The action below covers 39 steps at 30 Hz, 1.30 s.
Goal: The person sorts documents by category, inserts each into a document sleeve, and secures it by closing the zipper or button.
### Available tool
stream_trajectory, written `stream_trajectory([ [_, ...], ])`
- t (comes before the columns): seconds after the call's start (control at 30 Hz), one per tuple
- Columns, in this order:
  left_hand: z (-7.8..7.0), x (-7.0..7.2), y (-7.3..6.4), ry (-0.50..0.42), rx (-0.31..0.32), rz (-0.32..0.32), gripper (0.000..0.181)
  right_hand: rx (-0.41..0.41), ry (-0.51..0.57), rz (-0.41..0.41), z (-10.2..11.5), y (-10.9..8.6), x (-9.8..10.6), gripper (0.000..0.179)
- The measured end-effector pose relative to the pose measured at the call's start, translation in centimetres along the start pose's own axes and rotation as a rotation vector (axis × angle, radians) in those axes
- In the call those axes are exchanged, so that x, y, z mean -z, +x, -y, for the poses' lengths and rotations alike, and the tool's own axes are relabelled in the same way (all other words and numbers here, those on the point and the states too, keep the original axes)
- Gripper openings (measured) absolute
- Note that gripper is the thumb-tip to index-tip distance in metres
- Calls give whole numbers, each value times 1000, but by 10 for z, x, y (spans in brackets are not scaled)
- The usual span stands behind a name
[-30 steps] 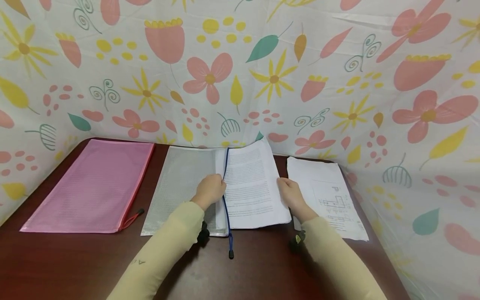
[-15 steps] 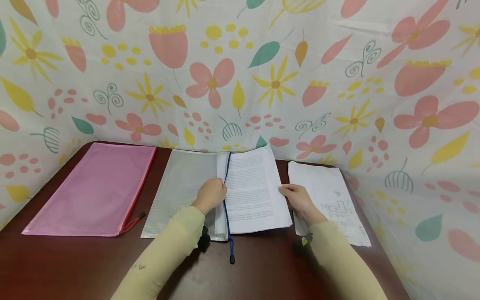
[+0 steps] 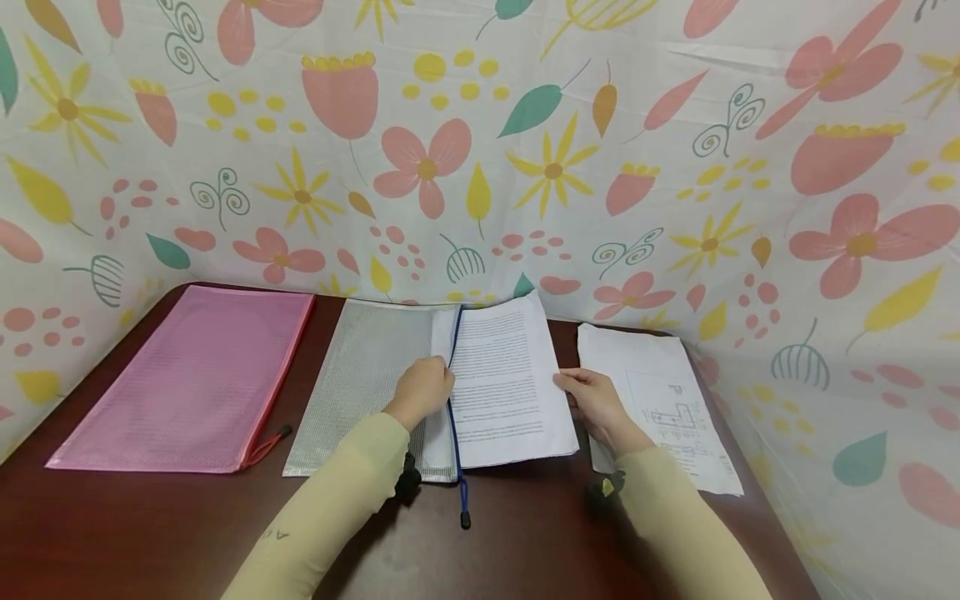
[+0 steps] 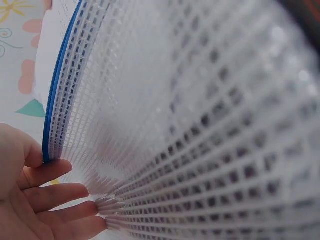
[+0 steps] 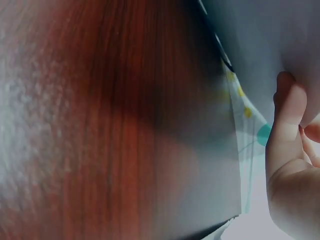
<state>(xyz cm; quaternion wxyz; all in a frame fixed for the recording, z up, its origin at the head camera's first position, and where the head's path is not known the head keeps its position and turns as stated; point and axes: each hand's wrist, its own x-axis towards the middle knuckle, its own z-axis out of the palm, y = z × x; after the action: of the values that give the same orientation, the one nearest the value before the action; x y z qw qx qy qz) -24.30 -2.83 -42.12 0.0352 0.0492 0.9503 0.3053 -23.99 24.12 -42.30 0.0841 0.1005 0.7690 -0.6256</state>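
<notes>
A clear mesh zip pouch (image 3: 360, 367) with a blue zipper edge lies in the middle of the table. Out of its right side reaches a stack of printed paper (image 3: 498, 383), its left part inside the pouch. My left hand (image 3: 422, 390) grips the pouch at the blue edge; in the left wrist view the fingers (image 4: 60, 195) curl round the mesh, which is bunched there. With thumb and fingers, my right hand (image 3: 596, 404) pinches the right edge of the stack. The right wrist view shows the thumb (image 5: 290, 107) against the paper.
A pink mesh zip pouch (image 3: 187, 379) with a red zipper pull lies on the left of the dark wooden table (image 3: 510, 550). Several loose sheets with a drawing (image 3: 652, 375) lie at the right, partly under my right forearm. A flowered curtain (image 3: 480, 150) rises behind the table.
The paper stack has shifted slightly left, further into the clear pouch. My right hand's fingers have straightened somewhat at the paper's edge. The left hand keeps its grip. The head view has tilted slightly.
</notes>
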Motion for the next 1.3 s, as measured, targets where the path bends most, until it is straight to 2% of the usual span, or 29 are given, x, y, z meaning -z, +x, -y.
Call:
stream_trajectory([
  [0.2, 1, -1, 1, -6, -10, 0, 26, 17, 69, 22, -1, -3, -4, 40],
  [0.87, -1, -4, 3, -14, -9, -50, 28, -7, 230, 37, -6, -4, -12, 42],
  [1.3, -6, -1, 1, 3, -23, -43, 26, -16, 228, 70, -6, -3, -16, 47],
])
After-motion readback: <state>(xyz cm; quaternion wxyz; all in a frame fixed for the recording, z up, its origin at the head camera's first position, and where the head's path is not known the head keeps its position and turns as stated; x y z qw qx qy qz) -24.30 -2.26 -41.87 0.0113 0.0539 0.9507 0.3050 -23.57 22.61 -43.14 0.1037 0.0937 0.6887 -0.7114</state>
